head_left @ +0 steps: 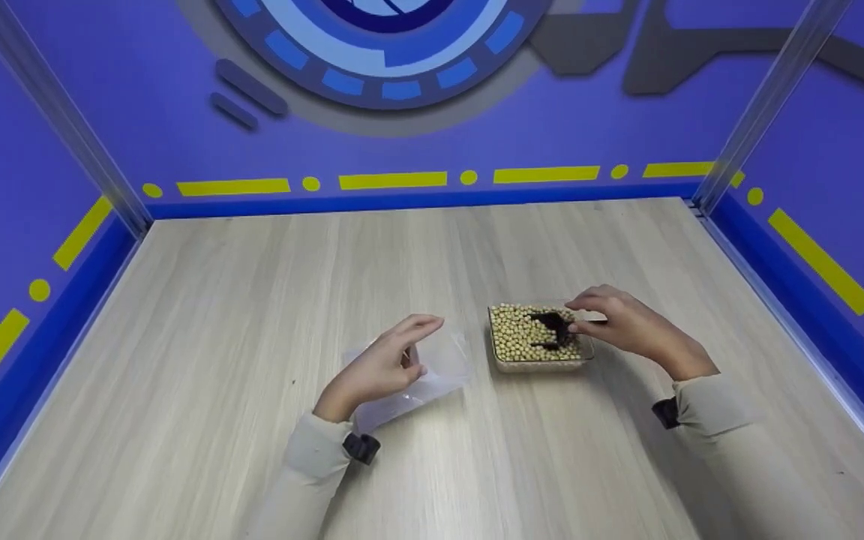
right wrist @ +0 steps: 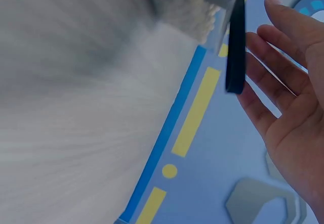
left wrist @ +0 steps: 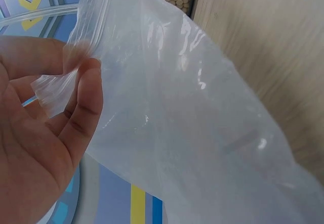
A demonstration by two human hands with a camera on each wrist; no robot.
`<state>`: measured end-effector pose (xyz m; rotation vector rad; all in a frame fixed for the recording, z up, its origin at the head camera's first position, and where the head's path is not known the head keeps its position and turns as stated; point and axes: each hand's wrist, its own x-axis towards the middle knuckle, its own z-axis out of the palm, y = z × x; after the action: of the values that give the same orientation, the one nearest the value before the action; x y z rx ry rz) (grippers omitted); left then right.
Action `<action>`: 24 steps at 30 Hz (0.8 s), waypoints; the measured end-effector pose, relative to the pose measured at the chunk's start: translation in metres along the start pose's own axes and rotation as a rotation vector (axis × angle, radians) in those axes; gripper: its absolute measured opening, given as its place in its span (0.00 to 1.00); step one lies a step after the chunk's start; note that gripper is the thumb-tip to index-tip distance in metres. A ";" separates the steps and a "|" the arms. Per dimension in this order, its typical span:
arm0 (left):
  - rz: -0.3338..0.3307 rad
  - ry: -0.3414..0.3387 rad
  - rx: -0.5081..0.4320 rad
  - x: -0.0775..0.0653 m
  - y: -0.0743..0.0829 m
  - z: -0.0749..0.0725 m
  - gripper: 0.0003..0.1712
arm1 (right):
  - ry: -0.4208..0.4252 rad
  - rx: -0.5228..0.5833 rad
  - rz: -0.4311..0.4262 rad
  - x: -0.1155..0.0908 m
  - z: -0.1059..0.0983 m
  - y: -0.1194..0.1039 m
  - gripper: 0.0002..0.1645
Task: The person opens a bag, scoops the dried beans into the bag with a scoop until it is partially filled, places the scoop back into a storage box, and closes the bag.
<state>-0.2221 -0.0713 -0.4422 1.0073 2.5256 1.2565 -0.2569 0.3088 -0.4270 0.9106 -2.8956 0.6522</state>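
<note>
My left hand (head_left: 379,367) pinches the zip edge of a clear plastic zip bag (left wrist: 167,107) between thumb and fingers; the rest of the bag hangs over the table. To the right, a clear rectangular container (head_left: 541,367) is filled with pale yellow soybeans (head_left: 511,331). A black scoop (head_left: 550,328) lies in the beans, its handle pointing right. Around that handle hovers my right hand (head_left: 627,322), thumb and fingers spread apart. In the right wrist view, the fingertips are right beside the black handle (right wrist: 236,52) without curling round it.
The pale wood-grain table (head_left: 199,360) runs back to a blue-purple printed wall (head_left: 402,150). Similar panels stand at the left and right, with metal posts (head_left: 769,97) in the corners. Each wrist wears a black strap (head_left: 361,448).
</note>
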 end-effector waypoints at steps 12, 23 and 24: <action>-0.007 0.013 0.009 -0.003 0.000 -0.002 0.37 | -0.138 -0.026 -0.013 -0.001 0.002 0.003 0.19; -0.023 0.005 0.004 -0.002 -0.001 -0.002 0.38 | -0.132 -0.081 -0.129 0.005 0.004 0.010 0.19; -0.022 0.005 0.003 -0.002 -0.001 -0.003 0.38 | -0.131 -0.077 -0.127 0.005 0.005 0.011 0.19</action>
<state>-0.2218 -0.0747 -0.4416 0.9749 2.5357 1.2514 -0.2668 0.3122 -0.4345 1.1566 -2.9201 0.4864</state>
